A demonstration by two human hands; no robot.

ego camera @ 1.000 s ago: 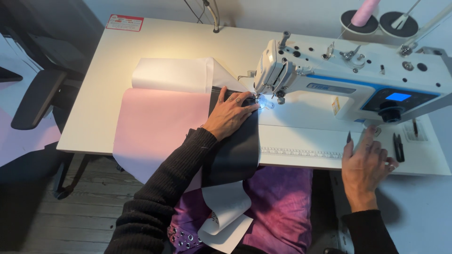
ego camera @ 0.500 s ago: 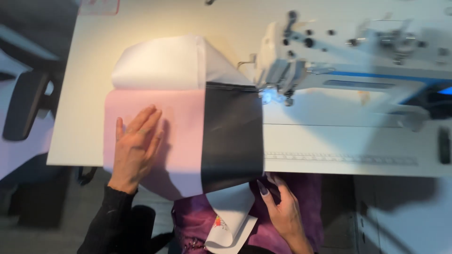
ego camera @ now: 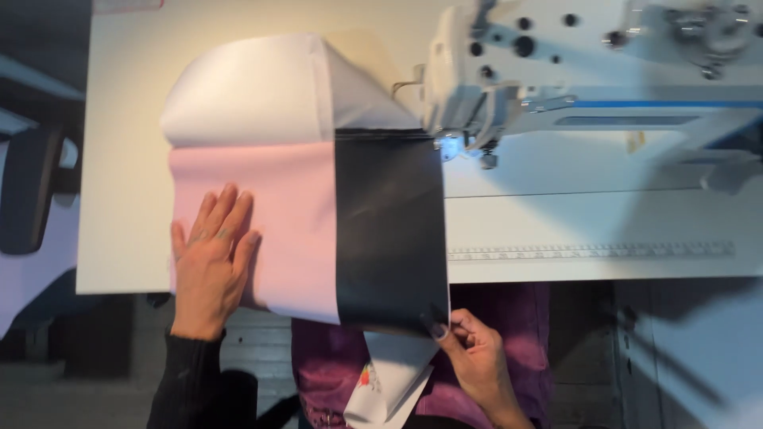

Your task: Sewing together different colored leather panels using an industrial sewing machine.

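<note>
A pieced fabric lies on the white sewing table (ego camera: 127, 159): a white panel (ego camera: 254, 95) at the back, a pink panel (ego camera: 270, 222) in the middle and a dark grey strip (ego camera: 389, 230) along its right side. My left hand (ego camera: 213, 254) rests flat, fingers spread, on the pink panel near the table's front edge. My right hand (ego camera: 469, 353) pinches the grey strip's lower right corner below the table edge. The strip's far end sits under the needle of the white sewing machine (ego camera: 556, 71).
A ruler strip (ego camera: 588, 251) runs along the table's front edge right of the fabric. A white fabric piece (ego camera: 389, 381) hangs down over purple trousers (ego camera: 509, 318) on my lap. A dark chair (ego camera: 32, 191) stands left of the table.
My left hand left the fabric near the needle and came down flat on the pink panel. My right hand moved from the table's right side to the grey strip's lower corner. The view moved closer.
</note>
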